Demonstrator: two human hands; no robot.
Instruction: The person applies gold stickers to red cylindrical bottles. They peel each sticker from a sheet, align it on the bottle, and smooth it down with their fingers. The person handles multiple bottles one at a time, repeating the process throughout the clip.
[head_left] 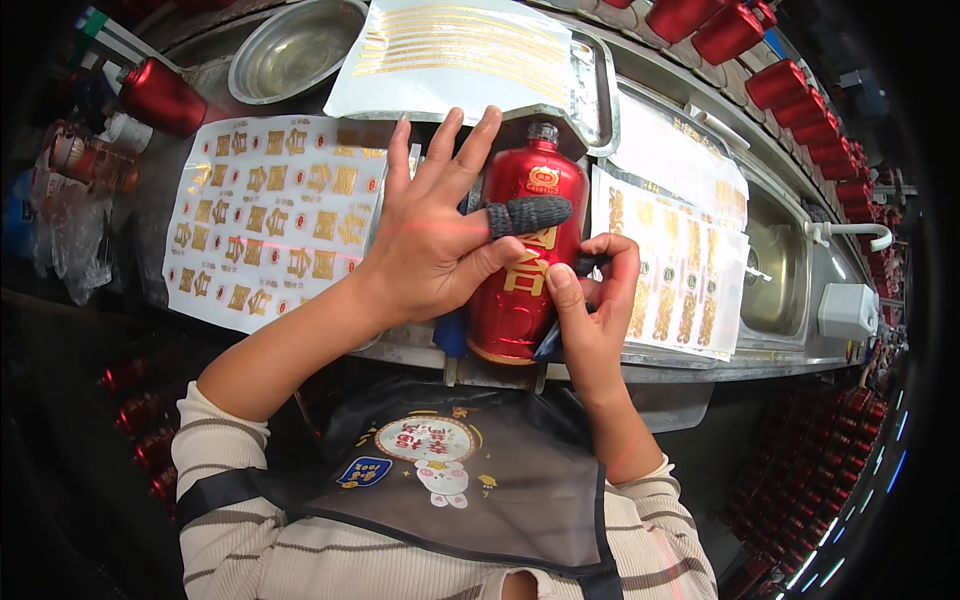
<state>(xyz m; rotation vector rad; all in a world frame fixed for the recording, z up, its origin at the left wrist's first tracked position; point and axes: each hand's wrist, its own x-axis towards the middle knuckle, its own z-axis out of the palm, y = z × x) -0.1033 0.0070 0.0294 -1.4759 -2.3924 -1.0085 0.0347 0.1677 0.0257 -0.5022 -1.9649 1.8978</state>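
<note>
A glossy red bottle (512, 318) with gold characters and a dark neck stands or leans at the bench edge in front of me; its support is partly hidden. Across its front lies the index finger of my left hand (420, 235), covered by a dark knitted finger sleeve. The other fingers of that hand are spread, and its thumb touches the gold lettering. My right hand (597, 320) closes on the bottle's right side, thumb on the surface and fingers curled, with dark covering showing among them. Below it pokes out a small dark-blue flat piece (548, 340), only partly visible.
Left of the bottle lies a sheet of gold and red decals (270, 215); on the right is another decal sheet (670, 275). Behind are a metal bowl (298, 50) and a tray with gold strips (460, 45). A sink (775, 262) and several red bottles (735, 30) stand beyond.
</note>
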